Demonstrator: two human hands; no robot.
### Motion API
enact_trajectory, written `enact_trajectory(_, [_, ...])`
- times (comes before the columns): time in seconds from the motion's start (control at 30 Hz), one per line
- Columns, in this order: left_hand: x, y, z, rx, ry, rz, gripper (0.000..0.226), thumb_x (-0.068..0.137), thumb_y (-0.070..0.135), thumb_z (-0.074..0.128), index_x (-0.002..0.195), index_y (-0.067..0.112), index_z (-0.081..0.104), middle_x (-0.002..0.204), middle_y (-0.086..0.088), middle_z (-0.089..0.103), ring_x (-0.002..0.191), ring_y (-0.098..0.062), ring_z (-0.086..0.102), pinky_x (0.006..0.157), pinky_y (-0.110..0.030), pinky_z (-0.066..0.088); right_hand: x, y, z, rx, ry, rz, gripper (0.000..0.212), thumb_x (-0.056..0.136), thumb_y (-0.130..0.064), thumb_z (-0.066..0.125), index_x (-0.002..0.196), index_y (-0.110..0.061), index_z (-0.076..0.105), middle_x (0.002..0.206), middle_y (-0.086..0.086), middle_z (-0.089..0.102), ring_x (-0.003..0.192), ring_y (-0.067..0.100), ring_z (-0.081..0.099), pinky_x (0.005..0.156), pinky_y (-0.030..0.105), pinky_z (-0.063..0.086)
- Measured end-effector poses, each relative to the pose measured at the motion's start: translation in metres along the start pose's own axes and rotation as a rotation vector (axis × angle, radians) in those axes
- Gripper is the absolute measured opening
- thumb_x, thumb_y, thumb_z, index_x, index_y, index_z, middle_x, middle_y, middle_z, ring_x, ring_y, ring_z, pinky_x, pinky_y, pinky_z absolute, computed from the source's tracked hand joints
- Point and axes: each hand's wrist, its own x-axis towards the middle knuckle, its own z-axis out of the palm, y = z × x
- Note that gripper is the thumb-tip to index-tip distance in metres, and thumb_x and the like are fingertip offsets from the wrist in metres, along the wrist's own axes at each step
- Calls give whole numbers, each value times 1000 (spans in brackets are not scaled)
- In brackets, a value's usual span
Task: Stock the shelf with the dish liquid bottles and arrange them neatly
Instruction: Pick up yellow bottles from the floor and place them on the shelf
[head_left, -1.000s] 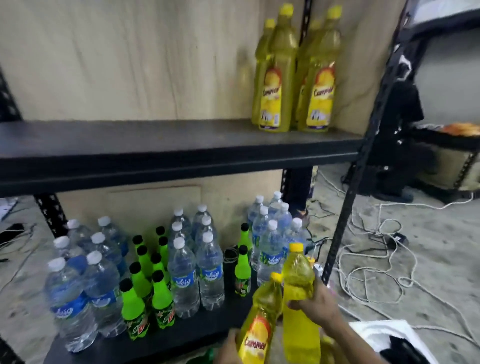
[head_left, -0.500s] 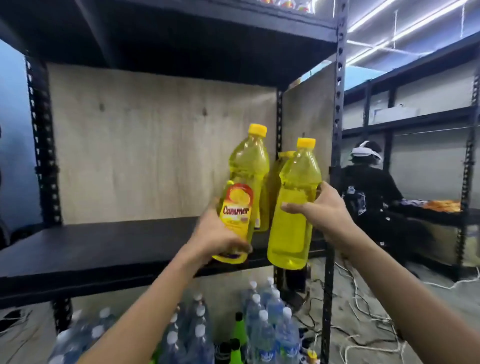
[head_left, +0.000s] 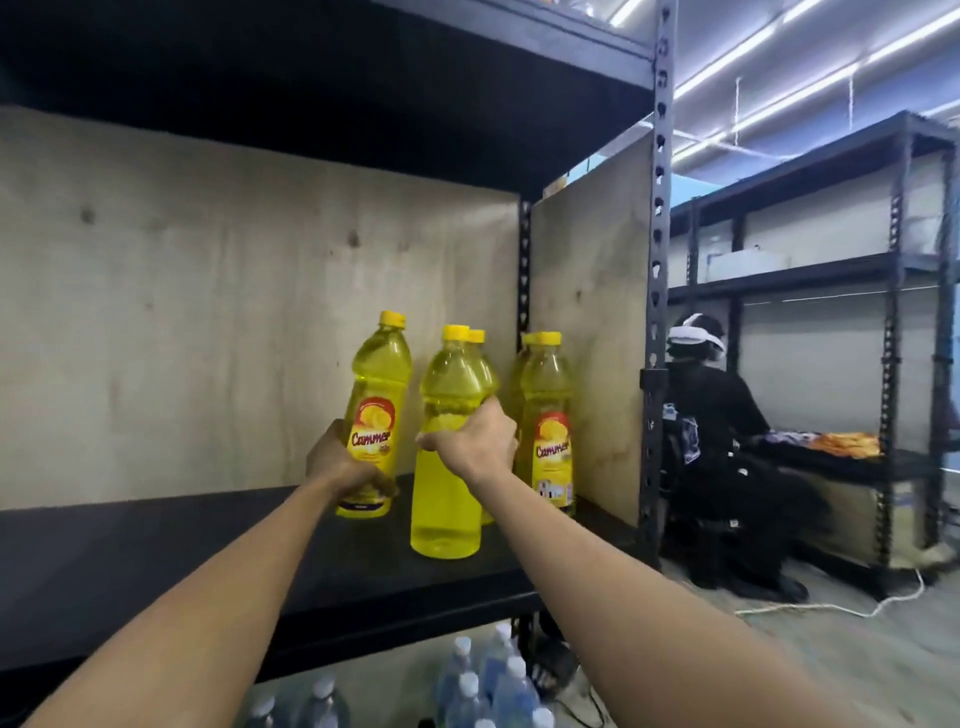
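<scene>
My left hand (head_left: 340, 465) grips a yellow dish liquid bottle (head_left: 375, 384) low on its body, red label facing me, its base at the black shelf (head_left: 156, 551). My right hand (head_left: 475, 441) grips a second yellow bottle (head_left: 448, 499) around its middle; this one stands on the shelf with its plain side toward me. Behind and right of them, several more yellow bottles (head_left: 548, 415) stand in the shelf's back right corner against the plywood side panel.
A plywood back panel (head_left: 234, 312) closes the shelf behind; another shelf board sits overhead. A black upright post (head_left: 655, 312) marks the right end. Water bottles (head_left: 483, 675) stand on the level below. A person in black (head_left: 717, 441) crouches at the neighbouring rack to the right.
Both hands lifted the two bottles from below up to the middle shelf and moved them inward; the bottles now sit at the shelf surface beside the stocked ones.
</scene>
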Motion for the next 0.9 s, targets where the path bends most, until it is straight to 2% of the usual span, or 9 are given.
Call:
enact_trajectory(0.23, [21, -22, 25, -20, -135, 20, 106, 45, 14, 100, 134, 15, 43, 115, -4, 58, 112, -29, 58, 97, -48, 51, 11, 15, 13, -86, 25, -106, 84, 64, -45, 90, 126, -12, 46, 128, 11, 61, 123, 34, 56, 95, 42, 50])
enact_trajectory(0.37, [29, -43, 28, -94, -112, 64, 117, 21, 45, 101, 126, 24, 53, 111, 1, 70, 104, -21, 68, 90, -48, 59, 10, 24, 15, -92, 44, -154, 84, 64, -48, 89, 126, -11, 45, 126, 12, 62, 119, 33, 59, 92, 41, 51])
enact_trajectory(0.47, [29, -50, 27, -98, -179, 42, 104, 33, 32, 102, 124, 23, 53, 113, -1, 68, 107, -22, 66, 91, -47, 58, 6, 22, 16, -69, 36, -142, 86, 66, -45, 90, 130, -11, 44, 128, 12, 61, 121, 33, 58, 93, 41, 51])
enact_trajectory(0.57, [20, -42, 18, 7, -268, -65, 105, 47, 12, 98, 137, 18, 45, 128, -6, 60, 124, -30, 57, 101, -49, 52, -2, 25, 10, -100, -42, -74, 100, 64, -43, 91, 141, -11, 36, 138, 16, 52, 129, 36, 50, 102, 47, 48])
enact_trajectory(0.63, [2, -34, 4, 10, -156, -140, 92, 70, 1, 83, 147, 12, 35, 142, -11, 50, 132, -34, 49, 108, -44, 45, -17, 39, -2, -141, -54, -37, 100, 66, -38, 91, 144, -13, 34, 140, 17, 46, 131, 36, 46, 105, 48, 45])
enact_trajectory(0.7, [-47, -20, -17, 1, 104, -21, 75, 78, 6, 74, 145, 17, 41, 140, -12, 52, 125, -29, 54, 105, -40, 47, -46, 67, -21, -172, 22, -63, 80, 71, -30, 86, 137, -17, 43, 132, 14, 50, 124, 34, 49, 102, 48, 46])
enact_trajectory(0.8, [-158, -20, -31, -34, 372, 376, 49, 78, 8, 64, 121, 30, 56, 112, -2, 60, 94, -13, 58, 86, -23, 50, -113, 143, -43, -213, 118, -70, 42, 73, -25, 73, 112, -21, 56, 112, 8, 58, 104, 29, 57, 88, 43, 50])
enact_trajectory(0.83, [-202, -27, -28, -54, 365, 472, 42, 80, 7, 63, 115, 27, 58, 105, -2, 59, 87, -10, 56, 79, -18, 47, -141, 177, -45, -242, 92, -28, 35, 73, -24, 71, 105, -20, 59, 107, 7, 62, 100, 27, 59, 84, 40, 50])
enact_trajectory(0.9, [-277, -65, -10, -26, 193, 550, 30, 83, 5, 64, 108, 20, 62, 95, -3, 57, 77, -10, 54, 69, -17, 43, -195, 249, -47, -308, -56, 144, 26, 72, -21, 71, 96, -20, 62, 101, 10, 69, 96, 29, 65, 80, 37, 51])
